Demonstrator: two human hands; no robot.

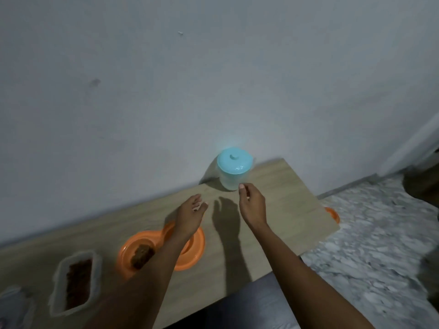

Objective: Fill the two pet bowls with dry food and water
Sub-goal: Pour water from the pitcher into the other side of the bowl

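An orange double pet bowl [197, 245] lies on the wooden table [285, 210]; its left cup holds brown dry food [142, 255], and my left forearm hides most of the right cup. A clear jug with a light blue lid [234, 167] stands upright by the wall at the table's far edge. My right hand [251, 203] hovers just in front of the jug, fingers apart and empty. Empty too, my left hand [190, 214] is spread above the bowl's far rim. A clear rectangular container of brown kibble [77, 281] sits uncovered at the left.
A grey wall [166, 91] runs right behind the table. Another clear container [11, 307] is partly visible at the bottom-left corner. An orange object [332, 214] peeks out past the table's right edge. Speckled floor [380, 245] lies to the right.
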